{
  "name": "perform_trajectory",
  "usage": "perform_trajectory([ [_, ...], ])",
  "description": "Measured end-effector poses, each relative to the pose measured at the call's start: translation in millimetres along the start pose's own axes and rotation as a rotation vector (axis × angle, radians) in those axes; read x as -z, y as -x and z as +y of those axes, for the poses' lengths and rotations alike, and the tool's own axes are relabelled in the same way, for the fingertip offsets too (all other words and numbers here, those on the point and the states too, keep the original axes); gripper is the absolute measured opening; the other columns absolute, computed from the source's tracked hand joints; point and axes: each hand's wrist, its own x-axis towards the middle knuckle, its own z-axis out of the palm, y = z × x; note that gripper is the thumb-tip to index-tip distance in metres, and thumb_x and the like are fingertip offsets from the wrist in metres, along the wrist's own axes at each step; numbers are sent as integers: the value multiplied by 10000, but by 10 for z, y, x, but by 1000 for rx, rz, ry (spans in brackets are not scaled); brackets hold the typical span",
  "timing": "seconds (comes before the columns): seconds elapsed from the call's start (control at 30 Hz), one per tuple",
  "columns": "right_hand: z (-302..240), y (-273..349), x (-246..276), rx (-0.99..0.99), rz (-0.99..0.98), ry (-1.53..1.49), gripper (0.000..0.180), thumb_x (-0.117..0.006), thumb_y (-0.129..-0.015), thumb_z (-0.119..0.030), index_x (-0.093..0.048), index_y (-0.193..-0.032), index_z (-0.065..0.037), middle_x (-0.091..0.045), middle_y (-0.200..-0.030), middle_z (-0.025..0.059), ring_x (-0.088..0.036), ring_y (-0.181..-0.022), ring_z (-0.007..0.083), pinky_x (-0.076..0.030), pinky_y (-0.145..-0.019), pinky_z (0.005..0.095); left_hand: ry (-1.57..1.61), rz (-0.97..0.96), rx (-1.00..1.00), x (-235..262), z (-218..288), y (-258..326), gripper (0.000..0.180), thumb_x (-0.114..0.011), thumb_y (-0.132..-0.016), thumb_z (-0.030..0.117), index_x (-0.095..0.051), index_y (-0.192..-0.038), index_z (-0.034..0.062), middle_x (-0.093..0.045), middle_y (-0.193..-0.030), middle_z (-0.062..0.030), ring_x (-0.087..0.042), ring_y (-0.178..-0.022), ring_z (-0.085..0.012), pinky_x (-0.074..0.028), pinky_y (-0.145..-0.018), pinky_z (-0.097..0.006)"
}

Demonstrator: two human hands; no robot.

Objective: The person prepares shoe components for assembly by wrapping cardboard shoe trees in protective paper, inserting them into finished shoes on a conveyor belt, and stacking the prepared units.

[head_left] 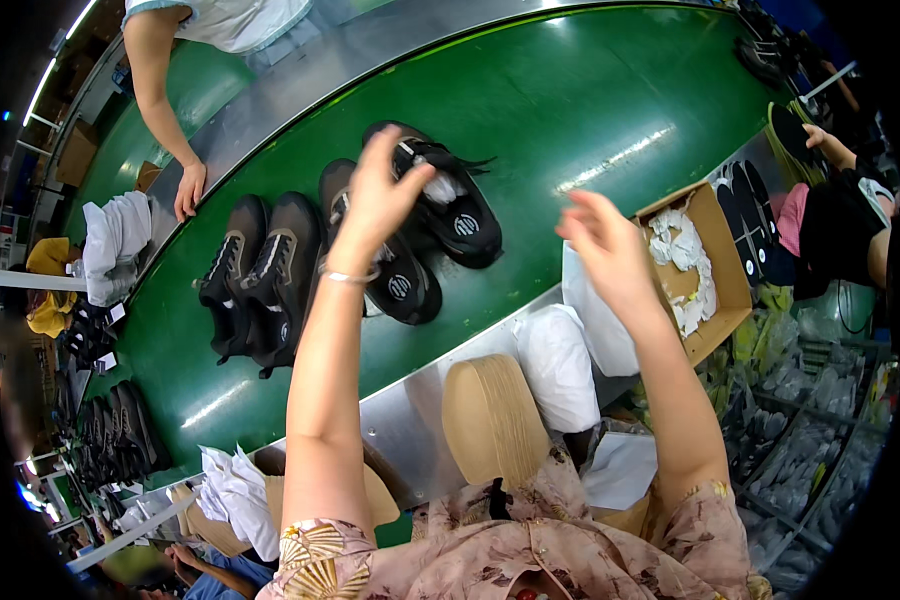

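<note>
Head view, bench: the green surface (570, 100) carries two pairs of dark lace-up shoes between its far and near edges.
Left pair: two shoes (284, 255) side by side, toward the bench's left end.
Right pair: an inner shoe (402, 290) and an outer shoe (467, 235), near mid-bench; white stuffing (444, 188) shows in the outer one.
Left hand: this hand (375, 205) is over the right pair, grip wide, thumb by the stuffing; contact cannot be told.
Right hand: slightly blurred, this hand (605, 245) is over the near edge, grip loose and without load, beside an open cardboard box (727, 285) holding crumpled paper (692, 262).
Handling (judged): shoes fairly light, soft-sided, stiffer in the sole, hardly fragile; best held at heel or midfoot, the laces making poor handles.
</note>
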Motion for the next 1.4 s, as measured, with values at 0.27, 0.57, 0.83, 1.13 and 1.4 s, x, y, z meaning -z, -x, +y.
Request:
perform_trajectory([
  [0.27,578,1807,287,-238,137,-195,154,-531,-881,-46,-570,-999,45,-627,-827,74,-617,-705,119,-486,-610,224,603,590,130,373,1577,1199,225,-515,-881,18,-491,-1095,-51,-585,-1038,-117,-580,-955,-163,-489,-771,-262],
  [0.57,714,2615,224,-78,378,-239,89,-529,-858,4,-581,-917,47,-617,-802,83,-632,-685,131,-476,-582,219,664,505,-62,128,1900,2197,233,-503,-886,31,-500,-1105,-49,-596,-1051,-143,-601,-950,-202,-516,-761,-284],
  [0.83,565,3287,-348,211,364,78,187,-606,-794,-69,-580,-958,16,-601,-894,131,-606,-787,251,-486,-699,296,521,254,229,-371,1246,3134,291,-563,-886,170,-479,-1091,-19,-554,-976,-89,-524,-919,-158,-427,-814,-272],
  [1.13,465,2938,-839,409,294,227,337,-524,-858,-190,-540,-1146,-14,-498,-1219,188,-471,-1133,334,-372,-945,413,384,194,-11,-92,1505,3623,320,-540,-897,188,-493,-1088,-65,-581,-983,-148,-571,-879,-195,-461,-764,-281],
  [1.4,573,2743,-977,273,159,76,246,-569,-821,-252,-634,-1025,-130,-547,-1125,103,-498,-1062,298,-396,-907,373,773,-70,426,-209,1066,3201,276,-506,-901,234,-535,-911,-40,-557,-712,-70,-533,-563,-116,-439,-449,-236],
])
